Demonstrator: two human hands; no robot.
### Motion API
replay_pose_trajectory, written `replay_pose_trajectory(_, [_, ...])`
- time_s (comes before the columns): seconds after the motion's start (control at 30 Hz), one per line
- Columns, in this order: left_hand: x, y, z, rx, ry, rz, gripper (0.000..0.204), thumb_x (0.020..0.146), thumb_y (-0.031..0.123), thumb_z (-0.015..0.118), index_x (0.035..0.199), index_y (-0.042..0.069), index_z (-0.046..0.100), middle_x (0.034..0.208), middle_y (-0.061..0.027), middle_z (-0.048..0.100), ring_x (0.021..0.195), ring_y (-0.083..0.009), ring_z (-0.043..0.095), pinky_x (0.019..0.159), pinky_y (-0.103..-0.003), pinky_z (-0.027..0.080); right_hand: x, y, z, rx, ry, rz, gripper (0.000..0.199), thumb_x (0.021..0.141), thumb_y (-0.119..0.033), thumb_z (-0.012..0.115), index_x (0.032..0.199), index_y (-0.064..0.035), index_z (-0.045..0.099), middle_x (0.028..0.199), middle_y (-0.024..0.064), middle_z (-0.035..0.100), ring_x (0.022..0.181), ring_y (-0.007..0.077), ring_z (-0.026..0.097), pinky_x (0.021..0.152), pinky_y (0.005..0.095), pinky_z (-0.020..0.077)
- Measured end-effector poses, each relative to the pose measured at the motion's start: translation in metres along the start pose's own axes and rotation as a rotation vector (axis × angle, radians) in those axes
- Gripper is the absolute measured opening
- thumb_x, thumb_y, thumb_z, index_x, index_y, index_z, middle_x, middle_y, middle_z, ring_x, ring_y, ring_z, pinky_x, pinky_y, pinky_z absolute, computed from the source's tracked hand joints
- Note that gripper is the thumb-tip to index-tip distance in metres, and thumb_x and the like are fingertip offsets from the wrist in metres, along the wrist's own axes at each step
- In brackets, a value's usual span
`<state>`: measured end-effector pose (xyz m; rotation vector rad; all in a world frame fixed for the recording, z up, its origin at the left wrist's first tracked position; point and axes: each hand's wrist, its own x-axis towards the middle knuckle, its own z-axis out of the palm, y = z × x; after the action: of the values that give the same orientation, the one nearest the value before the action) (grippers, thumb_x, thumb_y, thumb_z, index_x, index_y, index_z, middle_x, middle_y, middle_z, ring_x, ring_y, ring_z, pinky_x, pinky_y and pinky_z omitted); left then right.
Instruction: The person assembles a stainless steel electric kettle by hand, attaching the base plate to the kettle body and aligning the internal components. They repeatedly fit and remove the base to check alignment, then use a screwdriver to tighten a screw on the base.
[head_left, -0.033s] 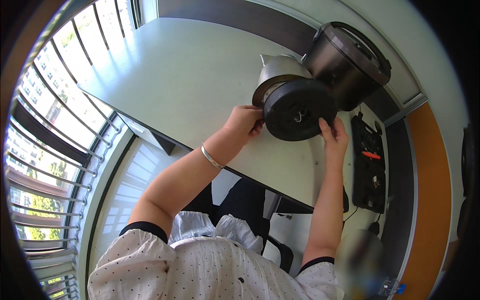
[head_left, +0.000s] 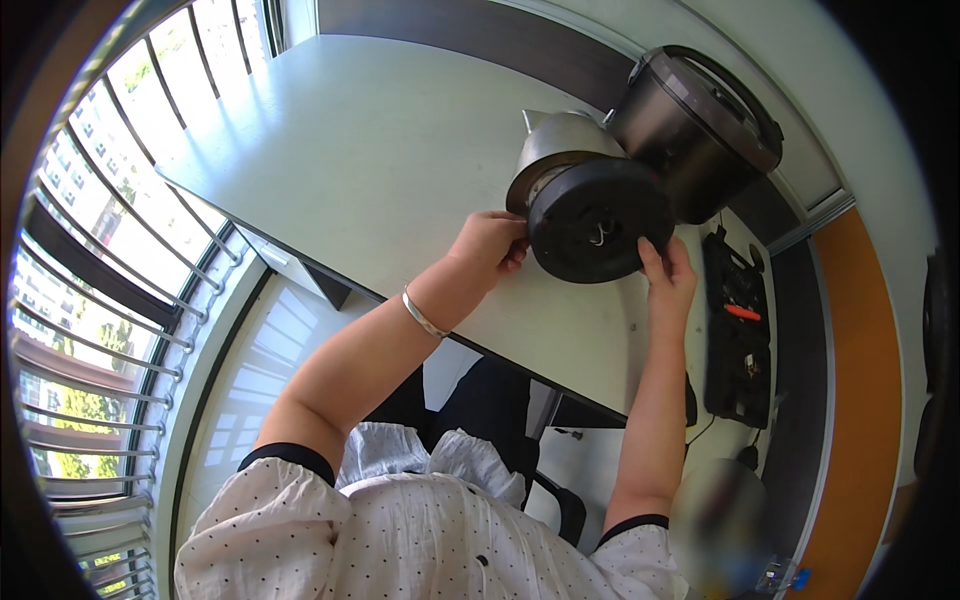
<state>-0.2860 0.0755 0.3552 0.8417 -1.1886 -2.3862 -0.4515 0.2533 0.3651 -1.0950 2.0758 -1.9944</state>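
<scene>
A metal electric kettle (head_left: 560,140) lies tipped over on the table, its spout at the far left. Its round black bottom (head_left: 580,248) faces me, and a small pale curved piece, like a bit of wire, shows at the middle. My left hand (head_left: 486,245) is closed at the bottom's left edge, its fingertips partly hidden behind the rim. Thumb and fingers of my right hand (head_left: 668,270) pinch the rim at the lower right.
Right behind the kettle stands a dark rice cooker (head_left: 690,130). An open black tool case (head_left: 738,330) with an orange-handled tool (head_left: 742,312) lies on the right. The pale table (head_left: 370,170) stretches left toward a barred window (head_left: 110,300).
</scene>
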Motion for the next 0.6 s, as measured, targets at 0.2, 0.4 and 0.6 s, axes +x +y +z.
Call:
replay_pose_trajectory(0.2, [-0.003, 0.002, -0.006, 0.005, -0.025, -0.026, 0.015, 0.089, 0.012, 0.059, 0.086, -0.001, 0.063, 0.070, -0.0053, 0.057, 0.057, -0.0134, 0.054, 0.050, -0.024, 0.044, -0.001, 0.003, 0.002, -0.050, 0.015, -0.055, 0.030, 0.083, -0.018, 0.072, 0.102, 0.0033, 0.061, 0.100, 0.0046, 0.056, 0.093, 0.0135, 0.053, 0.085, 0.0246, 0.0408])
replay_pose_trajectory(0.4, [-0.017, 0.011, -0.008, 0.120, 0.019, 0.049, 0.020, 0.087, 0.015, 0.061, 0.092, -0.003, 0.065, 0.075, -0.0061, 0.060, 0.063, -0.0136, 0.058, 0.053, -0.025, 0.047, -0.004, 0.002, 0.005, -0.163, 0.038, -0.142, 0.031, 0.083, -0.018, 0.072, 0.102, 0.0036, 0.061, 0.101, 0.0049, 0.056, 0.093, 0.0133, 0.053, 0.077, 0.0236, 0.0447])
replay_pose_trajectory(0.6, [-0.019, 0.011, -0.022, 0.453, 0.205, 0.440, 0.029, 0.085, 0.023, 0.067, 0.100, -0.002, 0.065, 0.088, -0.0078, 0.062, 0.077, -0.0143, 0.060, 0.060, -0.026, 0.049, -0.006, -0.005, 0.013, -0.193, 0.050, -0.220, 0.032, 0.083, -0.015, 0.072, 0.106, 0.0039, 0.061, 0.105, 0.0061, 0.053, 0.095, 0.0140, 0.055, 0.073, 0.0233, 0.0501])
